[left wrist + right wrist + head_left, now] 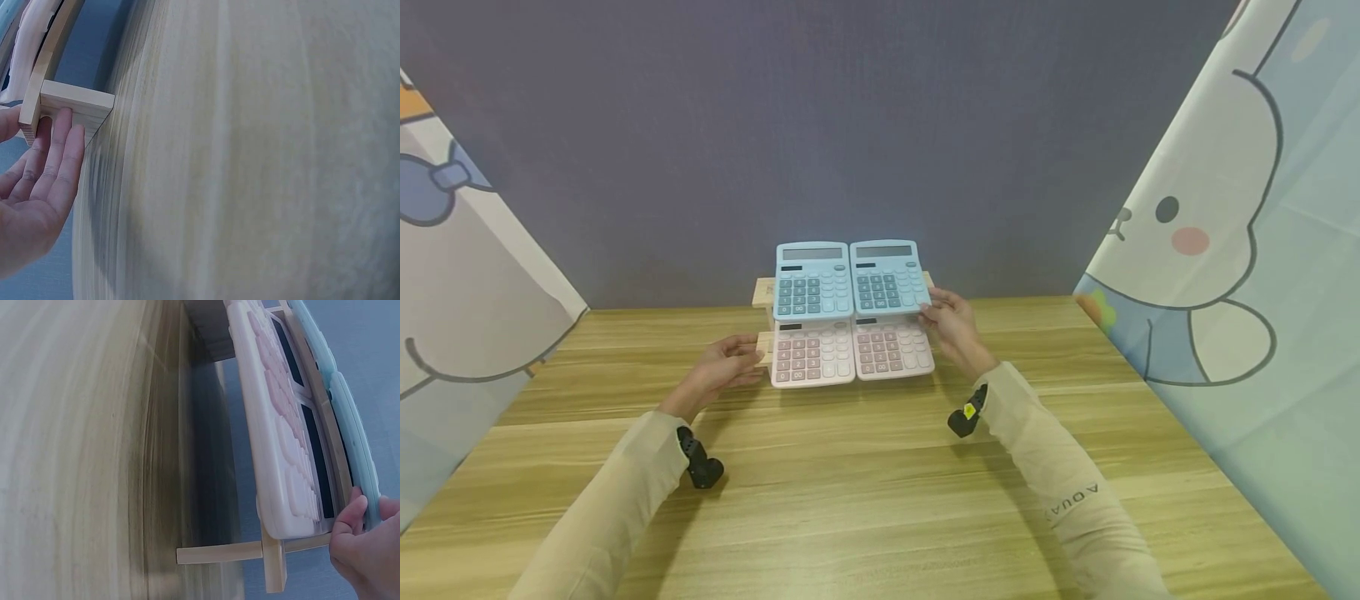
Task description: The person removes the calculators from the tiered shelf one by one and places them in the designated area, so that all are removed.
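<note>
So, a two-tier wooden rack (763, 292) sits by the far edge of the desk (850, 483), roughly midway between its left and right edges, with four calculators on it. Up top there's a left blue calculator (812, 283) and a right blue calculator (891, 279), pretty much side by side. Below are a left pink calculator (812, 354) and a right pink calculator (892, 350), also lined up, screens mostly tucked behind the blue ones from the head view. All four lean back with their keys facing the person.

The person's right hand (953, 325) pinches the right blue calculator at its lower right corner, thumb on one face and fingers on the other. Meanwhile the left hand (722, 369) has the left end of the rack's lower board between thumb and fingers, the fingers fairly straight underneath, going by the left wrist view.

Both arms are in cream sleeves (602, 508). Behind the desk's far edge is a dark backdrop (850, 125), with a cartoon panel (1210, 208) along the right edge.
</note>
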Demonstrator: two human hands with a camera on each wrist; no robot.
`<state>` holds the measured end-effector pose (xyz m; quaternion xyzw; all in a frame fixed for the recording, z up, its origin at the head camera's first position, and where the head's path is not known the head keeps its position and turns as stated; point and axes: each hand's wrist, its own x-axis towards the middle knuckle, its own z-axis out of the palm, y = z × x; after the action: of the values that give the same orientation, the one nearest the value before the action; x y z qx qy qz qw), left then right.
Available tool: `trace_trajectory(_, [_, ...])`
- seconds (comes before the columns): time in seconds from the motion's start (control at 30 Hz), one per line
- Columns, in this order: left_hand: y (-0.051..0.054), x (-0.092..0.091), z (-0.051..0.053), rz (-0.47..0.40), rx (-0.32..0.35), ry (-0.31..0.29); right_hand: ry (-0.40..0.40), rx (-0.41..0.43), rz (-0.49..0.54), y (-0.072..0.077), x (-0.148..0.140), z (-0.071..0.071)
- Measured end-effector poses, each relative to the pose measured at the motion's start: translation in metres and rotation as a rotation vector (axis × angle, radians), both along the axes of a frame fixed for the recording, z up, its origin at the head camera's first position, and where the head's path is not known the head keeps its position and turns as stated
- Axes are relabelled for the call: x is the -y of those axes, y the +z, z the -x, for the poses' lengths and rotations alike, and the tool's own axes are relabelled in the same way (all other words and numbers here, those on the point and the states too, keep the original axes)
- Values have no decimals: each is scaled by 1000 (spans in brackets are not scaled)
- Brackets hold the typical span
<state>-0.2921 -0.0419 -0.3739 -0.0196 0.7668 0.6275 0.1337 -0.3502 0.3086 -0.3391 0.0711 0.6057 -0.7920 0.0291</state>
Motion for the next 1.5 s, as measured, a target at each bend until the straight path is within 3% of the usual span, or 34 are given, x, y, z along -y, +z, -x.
trace_trajectory(0.4, [1,0,1,2,-1,-6,4,26,100,2,-4,0])
trace_trajectory(1.5, [-2,1,2,-10,-7,-26,-7,-12,80,4,-46,-5])
